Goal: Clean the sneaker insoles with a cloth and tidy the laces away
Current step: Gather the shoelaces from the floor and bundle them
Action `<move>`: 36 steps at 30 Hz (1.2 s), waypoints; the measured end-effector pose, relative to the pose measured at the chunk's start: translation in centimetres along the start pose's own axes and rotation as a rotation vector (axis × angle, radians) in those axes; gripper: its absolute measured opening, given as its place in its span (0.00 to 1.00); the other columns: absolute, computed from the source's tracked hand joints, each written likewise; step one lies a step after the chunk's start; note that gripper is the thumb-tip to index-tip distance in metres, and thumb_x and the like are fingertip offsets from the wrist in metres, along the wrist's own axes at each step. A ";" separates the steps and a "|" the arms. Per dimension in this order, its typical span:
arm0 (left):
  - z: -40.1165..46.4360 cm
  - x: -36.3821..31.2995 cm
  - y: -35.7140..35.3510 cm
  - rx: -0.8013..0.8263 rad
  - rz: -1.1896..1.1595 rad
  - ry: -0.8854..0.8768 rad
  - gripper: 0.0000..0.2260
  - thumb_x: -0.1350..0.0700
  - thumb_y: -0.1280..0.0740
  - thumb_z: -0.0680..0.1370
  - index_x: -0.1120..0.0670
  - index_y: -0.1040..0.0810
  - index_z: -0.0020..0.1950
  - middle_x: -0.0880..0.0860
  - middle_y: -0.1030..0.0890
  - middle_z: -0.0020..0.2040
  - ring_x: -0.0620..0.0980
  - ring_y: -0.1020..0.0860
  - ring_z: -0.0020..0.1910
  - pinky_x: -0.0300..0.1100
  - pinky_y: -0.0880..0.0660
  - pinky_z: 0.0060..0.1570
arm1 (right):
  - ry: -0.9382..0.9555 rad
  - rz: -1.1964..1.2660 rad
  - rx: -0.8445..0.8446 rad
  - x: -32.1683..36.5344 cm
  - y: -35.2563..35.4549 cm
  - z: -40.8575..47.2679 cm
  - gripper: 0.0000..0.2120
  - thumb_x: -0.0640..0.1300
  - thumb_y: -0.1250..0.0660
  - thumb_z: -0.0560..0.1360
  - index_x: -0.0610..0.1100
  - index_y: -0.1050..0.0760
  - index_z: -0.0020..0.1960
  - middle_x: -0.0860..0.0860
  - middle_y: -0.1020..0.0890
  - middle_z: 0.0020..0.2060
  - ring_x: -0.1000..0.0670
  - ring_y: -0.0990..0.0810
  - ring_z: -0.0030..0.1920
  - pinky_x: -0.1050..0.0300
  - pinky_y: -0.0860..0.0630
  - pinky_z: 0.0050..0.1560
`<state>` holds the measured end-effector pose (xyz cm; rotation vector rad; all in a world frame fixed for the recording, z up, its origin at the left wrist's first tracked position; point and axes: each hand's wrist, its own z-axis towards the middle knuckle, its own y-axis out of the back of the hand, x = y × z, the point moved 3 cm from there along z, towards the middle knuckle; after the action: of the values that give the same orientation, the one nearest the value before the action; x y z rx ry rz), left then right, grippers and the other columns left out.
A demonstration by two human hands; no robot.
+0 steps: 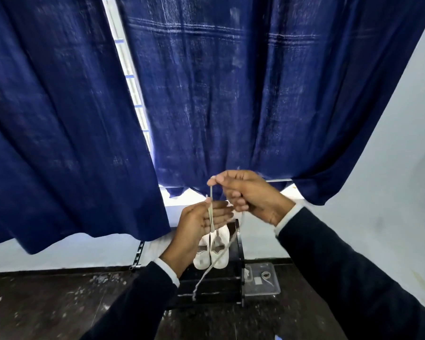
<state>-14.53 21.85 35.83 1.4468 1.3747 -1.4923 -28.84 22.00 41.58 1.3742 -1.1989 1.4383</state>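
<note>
Blue curtains [231, 94] are filling the upper frame.
We're pinching the lace [210, 192] with the right hand [250, 195]; the left hand [201, 222], fingers straight, is wearing its loops at centre.

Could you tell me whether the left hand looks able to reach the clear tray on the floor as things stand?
Probably not directly: the left hand has the lace draped over its fingers, and the clear tray lies low on the floor, right of the black stand holding the sneakers.

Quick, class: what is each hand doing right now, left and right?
Left hand: open, fingers straight, the white shoelace lying across the palm.
Right hand: closed, pinching the upper end of the shoelace between thumb and forefinger.
</note>
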 end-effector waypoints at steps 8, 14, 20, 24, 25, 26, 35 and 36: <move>0.0 -2.1 0.7 0.001 -0.295 -0.030 0.19 0.52 0.45 0.86 0.64 0.21 0.60 0.62 0.15 0.56 0.57 0.15 0.55 0.47 0.19 0.56 | -0.180 0.041 0.058 -10.8 -2.3 -2.9 0.13 0.51 0.37 0.83 0.43 0.18 0.49 0.53 0.36 0.26 0.56 0.41 0.25 0.64 0.44 0.24; -0.8 -1.0 -0.1 0.087 -0.012 -0.015 0.18 0.55 0.44 0.85 0.63 0.20 0.46 0.63 0.15 0.39 0.55 0.17 0.33 0.44 0.19 0.37 | -0.266 -0.023 -0.028 -9.9 1.6 -0.6 0.15 0.45 0.39 0.84 0.47 0.26 0.38 0.53 0.36 0.26 0.57 0.39 0.24 0.65 0.42 0.24; -0.6 0.6 -0.1 0.063 0.222 0.031 0.20 0.54 0.44 0.86 0.66 0.18 0.51 0.64 0.14 0.47 0.56 0.13 0.43 0.43 0.18 0.44 | -0.134 -0.019 -0.090 -3.0 2.8 0.9 0.14 0.50 0.40 0.84 0.45 0.25 0.44 0.54 0.36 0.26 0.56 0.40 0.25 0.65 0.43 0.24; 0.0 0.4 0.5 -0.142 0.096 -0.027 0.15 0.54 0.37 0.84 0.63 0.17 0.53 0.62 0.14 0.48 0.58 0.14 0.48 0.51 0.20 0.55 | -0.023 -0.050 0.032 -3.7 -0.6 -1.0 0.13 0.47 0.40 0.85 0.42 0.19 0.55 0.54 0.36 0.27 0.57 0.40 0.25 0.66 0.42 0.23; 0.1 0.1 0.7 -0.165 0.048 -0.042 0.15 0.54 0.38 0.84 0.64 0.17 0.54 0.62 0.14 0.49 0.58 0.14 0.50 0.52 0.20 0.57 | -0.034 -0.033 0.056 -5.1 -1.5 -1.6 0.14 0.47 0.40 0.85 0.39 0.19 0.57 0.54 0.36 0.27 0.57 0.40 0.25 0.66 0.42 0.23; 0.1 -0.2 0.7 -0.159 0.010 -0.049 0.17 0.54 0.40 0.85 0.64 0.17 0.55 0.62 0.14 0.51 0.58 0.15 0.52 0.52 0.21 0.58 | -0.065 -0.006 0.066 -6.6 -2.2 -2.1 0.15 0.47 0.39 0.84 0.36 0.21 0.59 0.54 0.35 0.26 0.57 0.40 0.25 0.66 0.42 0.23; -0.4 -0.8 0.3 0.078 -0.005 -0.015 0.18 0.54 0.43 0.85 0.63 0.19 0.48 0.62 0.15 0.41 0.56 0.15 0.38 0.44 0.17 0.39 | -0.287 0.024 0.030 -11.5 1.6 -1.3 0.12 0.47 0.37 0.83 0.46 0.24 0.42 0.53 0.38 0.28 0.57 0.41 0.26 0.64 0.45 0.26; -0.6 -0.8 0.2 0.120 0.049 -0.008 0.18 0.54 0.43 0.85 0.62 0.18 0.47 0.63 0.15 0.41 0.56 0.15 0.37 0.44 0.18 0.39 | -0.280 -0.007 0.003 -10.7 2.4 -0.8 0.13 0.47 0.38 0.83 0.47 0.26 0.41 0.53 0.37 0.28 0.56 0.41 0.27 0.63 0.46 0.28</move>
<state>-14.01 22.17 36.59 1.5352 1.2554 -1.5703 -30.31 22.84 30.68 1.6193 -1.3649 1.2720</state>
